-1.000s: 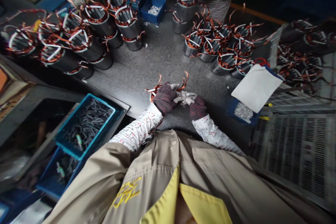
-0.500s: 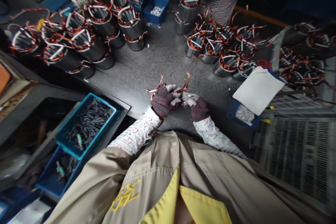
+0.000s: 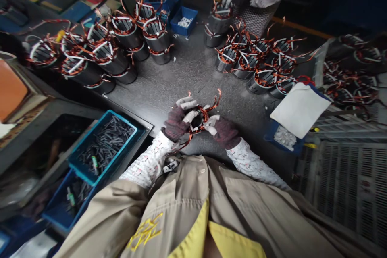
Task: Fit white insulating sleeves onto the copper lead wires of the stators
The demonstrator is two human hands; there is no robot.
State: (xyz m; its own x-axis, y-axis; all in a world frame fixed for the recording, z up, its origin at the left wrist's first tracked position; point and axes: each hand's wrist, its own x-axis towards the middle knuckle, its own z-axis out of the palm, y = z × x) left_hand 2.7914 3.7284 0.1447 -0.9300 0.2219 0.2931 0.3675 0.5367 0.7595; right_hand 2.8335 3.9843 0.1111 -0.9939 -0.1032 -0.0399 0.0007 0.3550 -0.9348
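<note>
Grip: gloved left hand [image 3: 177, 120] curled round the near-left rim of a round steel motor stator with copper windings [image 3: 198, 119], fingers over its top | gloved right hand [image 3: 223, 131] pinching its right edge | stator at grey tabletop's [image 3: 169, 84] near edge | wrists bent inward, forearms converging | white sheet [image 3: 299, 109] on blue bin right.

One head-worn camera looks steeply down past the wearer's chest onto the near worktable [image 3: 169, 84], hands close below.
</note>
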